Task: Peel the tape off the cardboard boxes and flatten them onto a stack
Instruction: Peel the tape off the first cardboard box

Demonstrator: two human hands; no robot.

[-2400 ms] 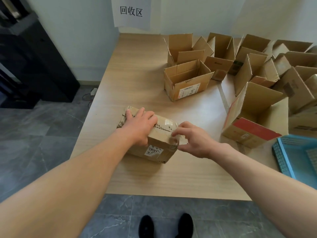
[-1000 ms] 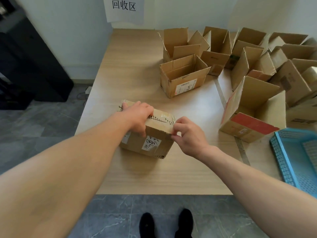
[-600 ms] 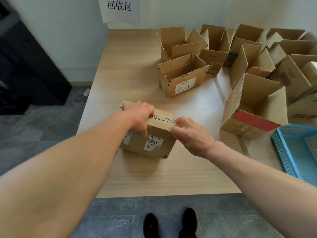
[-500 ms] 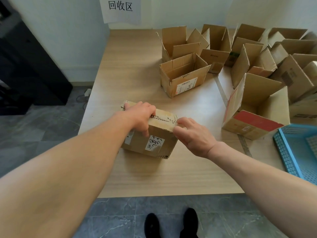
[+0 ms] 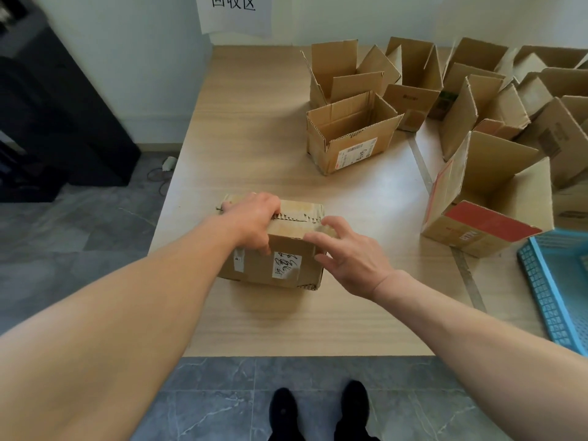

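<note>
Box (image 5: pixel 286 259) sits taped shut near table (image 5: pixel 254 138) front edge. Left hand (image 5: pixel 254 221) clamps its top, fingers curled over the near face. Right hand (image 5: pixel 353 253) spread, holding nothing, fingertips at right corner. Best: pick tape (image 5: pixel 300 207) end there, peel low along seam, left pressing down.

Recycling station in an office or storeroom. A wall sign (image 5: pixel 234 11) reads 回收区 (recycling area). Many opened cardboard boxes (image 5: pixel 350 132) crowd a wooden bench (image 5: pixel 254 122). A blue basket (image 5: pixel 556 281) sits at its edge above a grey tiled floor (image 5: pixel 79 233).
</note>
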